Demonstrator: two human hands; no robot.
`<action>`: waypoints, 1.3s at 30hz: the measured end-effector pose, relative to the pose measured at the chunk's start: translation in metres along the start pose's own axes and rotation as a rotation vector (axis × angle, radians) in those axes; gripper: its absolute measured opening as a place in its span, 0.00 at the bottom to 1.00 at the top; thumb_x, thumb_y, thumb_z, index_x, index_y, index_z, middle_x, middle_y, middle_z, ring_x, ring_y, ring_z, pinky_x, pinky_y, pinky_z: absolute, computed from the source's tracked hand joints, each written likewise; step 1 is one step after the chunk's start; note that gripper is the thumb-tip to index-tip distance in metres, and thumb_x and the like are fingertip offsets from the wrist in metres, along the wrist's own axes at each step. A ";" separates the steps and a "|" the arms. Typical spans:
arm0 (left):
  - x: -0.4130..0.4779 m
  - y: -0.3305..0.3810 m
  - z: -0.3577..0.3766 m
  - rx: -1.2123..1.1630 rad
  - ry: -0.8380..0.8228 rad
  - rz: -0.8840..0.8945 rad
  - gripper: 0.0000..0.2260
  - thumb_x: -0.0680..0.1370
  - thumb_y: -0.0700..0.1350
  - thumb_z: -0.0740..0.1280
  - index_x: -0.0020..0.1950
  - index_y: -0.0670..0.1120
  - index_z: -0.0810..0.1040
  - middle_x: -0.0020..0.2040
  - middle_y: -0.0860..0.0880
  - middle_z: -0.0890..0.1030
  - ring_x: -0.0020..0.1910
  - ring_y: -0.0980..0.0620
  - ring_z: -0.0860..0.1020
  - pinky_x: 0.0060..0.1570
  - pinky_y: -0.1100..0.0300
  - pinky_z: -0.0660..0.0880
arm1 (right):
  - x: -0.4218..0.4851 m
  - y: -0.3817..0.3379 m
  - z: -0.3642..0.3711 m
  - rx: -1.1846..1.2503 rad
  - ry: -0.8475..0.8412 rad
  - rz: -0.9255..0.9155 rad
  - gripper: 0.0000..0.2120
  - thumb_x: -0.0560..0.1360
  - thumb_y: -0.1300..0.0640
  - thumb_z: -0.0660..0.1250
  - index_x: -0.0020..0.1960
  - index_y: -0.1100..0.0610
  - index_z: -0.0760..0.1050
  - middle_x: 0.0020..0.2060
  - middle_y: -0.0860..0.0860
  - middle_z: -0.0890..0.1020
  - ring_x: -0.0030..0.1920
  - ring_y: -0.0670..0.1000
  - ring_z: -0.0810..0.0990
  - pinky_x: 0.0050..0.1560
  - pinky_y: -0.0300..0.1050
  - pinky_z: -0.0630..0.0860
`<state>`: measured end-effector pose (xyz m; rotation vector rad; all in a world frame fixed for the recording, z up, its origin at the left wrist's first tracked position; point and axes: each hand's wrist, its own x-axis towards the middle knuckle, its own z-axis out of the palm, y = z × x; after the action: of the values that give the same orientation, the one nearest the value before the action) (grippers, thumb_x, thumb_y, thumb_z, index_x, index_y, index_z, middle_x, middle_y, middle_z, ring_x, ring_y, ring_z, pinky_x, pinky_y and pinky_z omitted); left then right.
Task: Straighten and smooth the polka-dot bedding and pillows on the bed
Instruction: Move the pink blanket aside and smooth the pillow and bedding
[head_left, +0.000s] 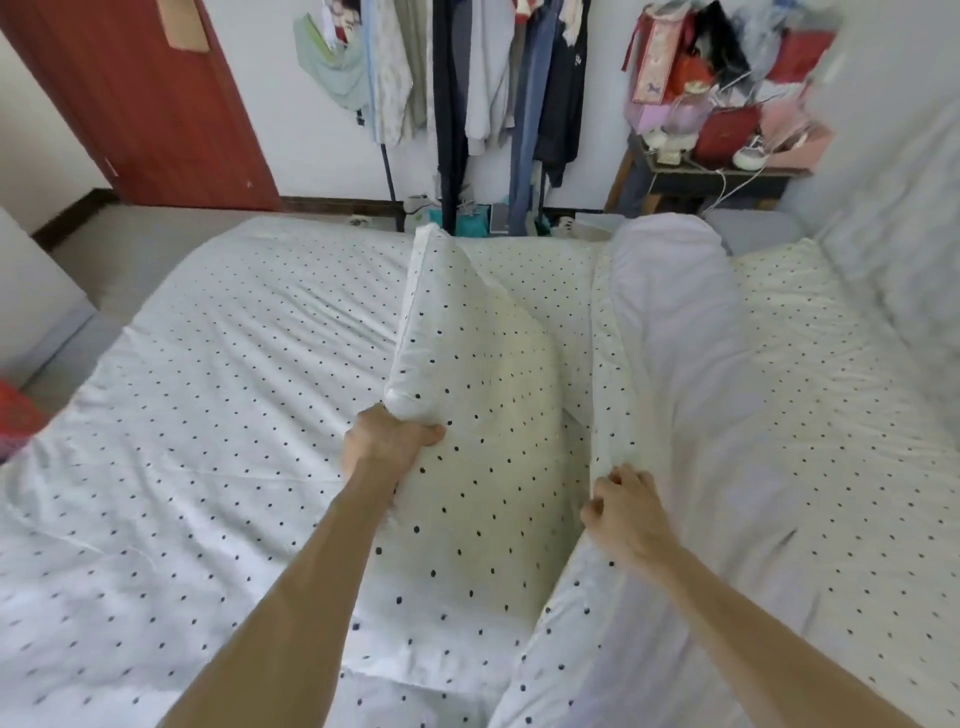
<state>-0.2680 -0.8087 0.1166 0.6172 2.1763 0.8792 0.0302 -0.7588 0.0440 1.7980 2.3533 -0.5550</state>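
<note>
Gripping a corner of the dotted pillow (488, 395), the left hand (389, 441) holds it up on its edge, mid-bed. The right hand (623, 514) curls around the edge of the rolled quilt (691, 364) just beside it. A dotted sheet (208, 415) (a bit wrinkly) lies under both. Farther back hang clothes (488, 93), with a red door (145, 104) and a messy table (727, 179).

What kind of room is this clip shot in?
Most likely a home bedroom: a polka-dot bed, a rack of hanging clothes by the wall, and a cluttered side table.

Matt, creased polka-dot cotton bedding (208, 415) — soft cloth pillow (483, 389) — glossy red wooden door (156, 93)
</note>
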 end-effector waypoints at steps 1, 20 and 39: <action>-0.007 0.014 -0.021 0.076 0.004 0.027 0.17 0.64 0.54 0.79 0.45 0.51 0.77 0.41 0.50 0.82 0.41 0.47 0.81 0.40 0.53 0.79 | -0.005 -0.009 -0.001 0.021 -0.072 0.000 0.16 0.83 0.50 0.54 0.56 0.57 0.77 0.55 0.53 0.78 0.59 0.57 0.74 0.62 0.49 0.74; -0.219 0.093 -0.062 -0.157 -0.104 0.165 0.17 0.56 0.45 0.76 0.44 0.51 0.82 0.40 0.49 0.85 0.41 0.45 0.84 0.43 0.46 0.84 | -0.141 0.009 -0.105 0.666 -0.222 0.229 0.40 0.81 0.32 0.44 0.74 0.63 0.66 0.72 0.60 0.73 0.71 0.62 0.72 0.64 0.54 0.69; -0.481 0.212 0.354 -0.418 -0.547 -0.003 0.18 0.62 0.36 0.80 0.45 0.46 0.76 0.47 0.44 0.82 0.44 0.42 0.83 0.38 0.54 0.80 | -0.388 0.508 -0.122 1.237 -0.191 0.914 0.58 0.55 0.13 0.60 0.73 0.50 0.72 0.65 0.55 0.81 0.64 0.61 0.80 0.67 0.59 0.74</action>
<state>0.3404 -0.8337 0.2921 0.5608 1.4530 0.9889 0.6378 -0.9523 0.1738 2.6587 0.7030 -2.0494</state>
